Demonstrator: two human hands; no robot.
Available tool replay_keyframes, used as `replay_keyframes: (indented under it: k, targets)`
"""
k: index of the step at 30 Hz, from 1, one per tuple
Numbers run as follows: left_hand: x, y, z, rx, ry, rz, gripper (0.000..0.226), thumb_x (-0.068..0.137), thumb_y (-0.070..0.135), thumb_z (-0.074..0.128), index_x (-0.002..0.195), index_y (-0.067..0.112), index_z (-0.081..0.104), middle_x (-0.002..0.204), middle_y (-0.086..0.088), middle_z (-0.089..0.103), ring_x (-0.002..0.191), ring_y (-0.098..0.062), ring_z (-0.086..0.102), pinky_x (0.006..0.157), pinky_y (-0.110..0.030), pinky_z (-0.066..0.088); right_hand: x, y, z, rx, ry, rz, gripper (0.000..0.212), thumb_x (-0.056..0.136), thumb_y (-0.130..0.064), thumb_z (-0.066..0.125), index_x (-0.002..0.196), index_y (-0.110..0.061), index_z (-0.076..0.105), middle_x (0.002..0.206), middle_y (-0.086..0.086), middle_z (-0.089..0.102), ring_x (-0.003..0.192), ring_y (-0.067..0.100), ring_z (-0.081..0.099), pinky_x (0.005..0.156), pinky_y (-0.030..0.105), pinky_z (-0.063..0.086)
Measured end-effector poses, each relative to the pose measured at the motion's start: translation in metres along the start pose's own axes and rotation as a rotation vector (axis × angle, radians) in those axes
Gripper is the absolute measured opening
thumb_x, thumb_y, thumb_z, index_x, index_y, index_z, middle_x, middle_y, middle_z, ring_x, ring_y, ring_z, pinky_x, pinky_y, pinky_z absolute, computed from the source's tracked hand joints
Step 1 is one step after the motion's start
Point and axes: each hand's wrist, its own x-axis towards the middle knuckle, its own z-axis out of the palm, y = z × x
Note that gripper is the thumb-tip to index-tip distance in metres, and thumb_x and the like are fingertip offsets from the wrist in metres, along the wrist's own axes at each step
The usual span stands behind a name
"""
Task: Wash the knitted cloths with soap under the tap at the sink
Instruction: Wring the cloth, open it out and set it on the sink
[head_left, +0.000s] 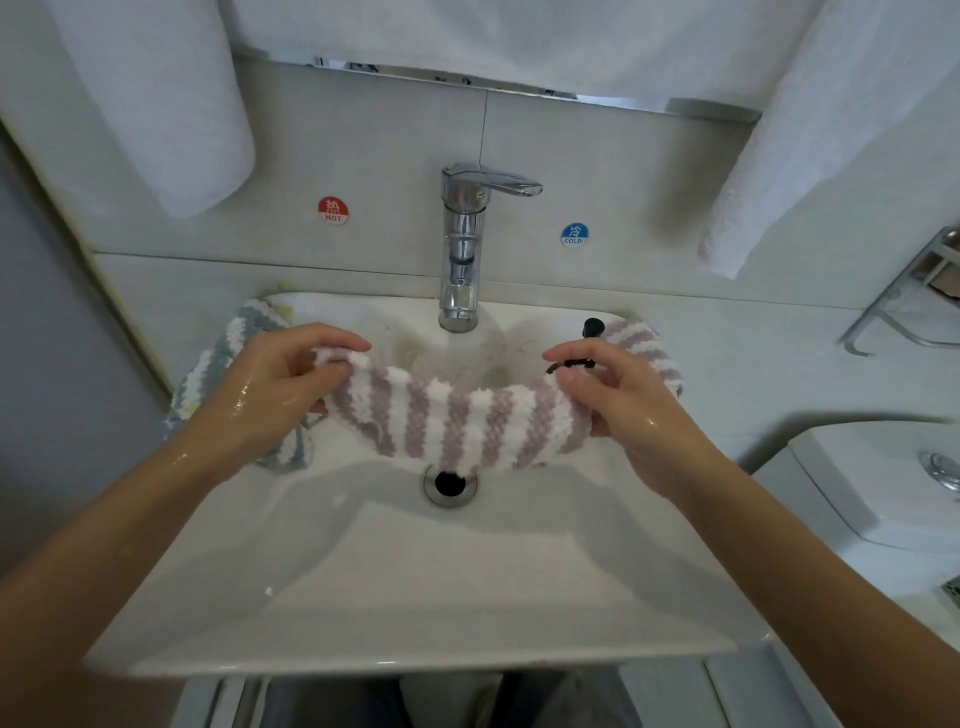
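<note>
Item: mauve-striped cloth (457, 421), pinched at its top corners by left hand (280, 379) and right hand (618, 395), hangs between them before the tap (460, 249); advisably spread flat under the stream.

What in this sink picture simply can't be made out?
All from the head view:
- Soap: none can be picked out anywhere.
- Grey-striped cloth: largely hidden behind the left hand.
- Third cloth: mostly behind the right hand, which holds the pink-striped cloth.
- Wire rack: cut off by the right edge.
- Tap water: blurred, flow uncertain.
</note>
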Motion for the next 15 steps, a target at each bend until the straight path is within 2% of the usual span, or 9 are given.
replay_keyframes:
  k: [3, 5, 8, 10, 11, 13, 15]
  targets:
    - [0.0000, -0.0012, -0.0046, -0.055, 0.012, -0.052, 0.039, 0.091, 0.007, 0.062, 0.084, 0.043, 0.073, 0.075, -0.030, 0.053, 0.068, -0.023, 0.049, 0.057, -0.019, 0.046, -0.0043, -0.0022, -0.0015, 0.027, -0.132, 0.038, 0.030, 0.083, -0.001, 0.071, 0.102, -0.024, 0.069, 0.084, 0.000, 0.064, 0.075, 0.017, 0.062, 0.075, 0.034, 0.051]
    - [-0.0006, -0.0023, -0.0069, -0.073, 0.025, -0.065, 0.036, 0.091, 0.010, 0.063, 0.086, 0.044, 0.073, 0.079, -0.028, 0.055, 0.072, -0.023, 0.049, 0.058, -0.018, 0.045, -0.0047, -0.0003, 0.0001, -0.095, -0.103, -0.019, 0.039, 0.078, 0.008, 0.072, 0.094, -0.027, 0.070, 0.083, 0.000, 0.061, 0.071, 0.017, 0.055, 0.071, 0.030, 0.050]
    - [-0.0039, -0.0011, -0.0074, -0.097, 0.017, -0.054, 0.035, 0.092, 0.011, 0.062, 0.084, 0.043, 0.075, 0.080, -0.026, 0.056, 0.076, -0.025, 0.051, 0.071, -0.034, 0.049, -0.0035, 0.0018, 0.0023, -0.260, 0.045, -0.102, 0.035, 0.081, 0.002, 0.071, 0.088, -0.032, 0.068, 0.067, 0.011, 0.051, 0.058, 0.011, 0.043, 0.056, 0.019, 0.039]
    - [-0.0053, -0.0004, -0.0070, -0.115, 0.022, -0.042, 0.034, 0.091, 0.010, 0.062, 0.084, 0.041, 0.076, 0.084, -0.037, 0.055, 0.077, -0.029, 0.054, 0.081, -0.050, 0.052, -0.0007, 0.0031, 0.0018, -0.248, 0.104, -0.103, 0.030, 0.083, -0.004, 0.071, 0.086, -0.034, 0.068, 0.068, 0.022, 0.048, 0.058, 0.016, 0.043, 0.054, 0.024, 0.032]
    - [-0.0058, 0.0002, -0.0065, -0.121, 0.029, -0.040, 0.034, 0.091, 0.010, 0.062, 0.084, 0.041, 0.076, 0.083, -0.040, 0.053, 0.076, -0.030, 0.054, 0.083, -0.053, 0.052, -0.0001, 0.0034, 0.0016, -0.229, 0.117, -0.096, 0.028, 0.083, -0.006, 0.071, 0.084, -0.034, 0.068, 0.065, 0.019, 0.045, 0.059, 0.017, 0.041, 0.055, 0.026, 0.031]
    - [-0.0069, -0.0001, -0.0070, -0.103, 0.054, -0.018, 0.036, 0.091, 0.010, 0.062, 0.083, 0.043, 0.075, 0.072, -0.034, 0.049, 0.072, -0.029, 0.050, 0.079, -0.048, 0.053, 0.0008, 0.0045, 0.0010, -0.193, 0.117, -0.083, 0.027, 0.082, -0.006, 0.073, 0.081, -0.033, 0.070, 0.065, 0.010, 0.047, 0.062, 0.019, 0.042, 0.061, 0.028, 0.034]
    - [-0.0079, 0.0008, -0.0071, -0.063, 0.069, -0.003, 0.033, 0.089, 0.008, 0.064, 0.085, 0.039, 0.076, 0.067, -0.025, 0.050, 0.069, -0.026, 0.050, 0.072, -0.039, 0.051, 0.0007, 0.0049, 0.0006, -0.182, 0.109, -0.080, 0.026, 0.082, -0.006, 0.073, 0.082, -0.031, 0.071, 0.068, 0.009, 0.053, 0.066, 0.019, 0.049, 0.066, 0.028, 0.040]
